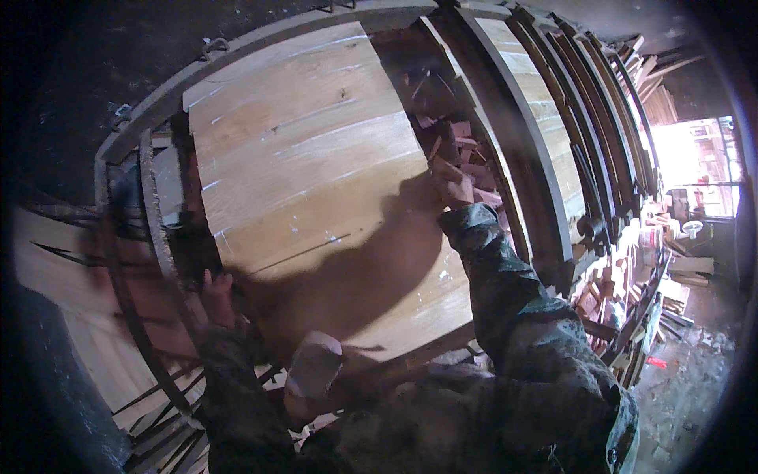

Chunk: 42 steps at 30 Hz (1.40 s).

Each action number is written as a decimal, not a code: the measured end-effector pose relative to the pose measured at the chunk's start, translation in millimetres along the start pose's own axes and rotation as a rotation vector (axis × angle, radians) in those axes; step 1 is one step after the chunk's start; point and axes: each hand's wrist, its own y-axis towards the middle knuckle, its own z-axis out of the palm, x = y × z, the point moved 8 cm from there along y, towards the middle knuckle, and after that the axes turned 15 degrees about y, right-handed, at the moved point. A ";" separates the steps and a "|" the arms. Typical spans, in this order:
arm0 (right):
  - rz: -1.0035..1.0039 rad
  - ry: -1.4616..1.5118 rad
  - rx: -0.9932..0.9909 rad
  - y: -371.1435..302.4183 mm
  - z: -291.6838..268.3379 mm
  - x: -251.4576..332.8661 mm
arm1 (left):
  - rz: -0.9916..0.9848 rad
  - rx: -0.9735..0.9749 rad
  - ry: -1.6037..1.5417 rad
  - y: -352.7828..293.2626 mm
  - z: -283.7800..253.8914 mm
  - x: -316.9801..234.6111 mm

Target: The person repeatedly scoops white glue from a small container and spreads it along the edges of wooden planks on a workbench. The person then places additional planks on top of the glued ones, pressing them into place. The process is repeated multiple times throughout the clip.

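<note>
A wide wooden panel [308, 150] made of several pale boards side by side lies in front of me on a dark metal frame [162, 91]. My right hand [456, 188] is closed at the panel's right edge, its fingers curled there. At the opposite edge, lower left, my left hand [219, 299] grips the panel's side; shadow hides part of its fingers. A dark shadow of my arm falls across the boards. Close to me, over the near edge, is a pale rounded object [316, 363] I cannot make out.
Right of the panel, dark metal bars [517, 118] run lengthwise, with another boarded panel [537, 99] between them. Offcuts [474, 158] lie in the gap beside my right hand. More scrap wood [608, 292] is heaped at right, near a bright opening [699, 166]. Boards [87, 316] lie at left.
</note>
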 end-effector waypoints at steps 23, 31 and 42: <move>0.423 -0.037 -0.191 -78.0 -26.5 -93.7 | -0.443 0.124 -0.383 13.9 32.8 44.2; 0.461 0.150 -0.138 -67.8 -30.7 -64.8 | -0.410 0.086 -0.576 22.3 41.9 25.3; 0.279 0.205 -0.182 -69.2 -22.1 -94.1 | -0.578 0.178 -0.321 27.8 51.9 49.6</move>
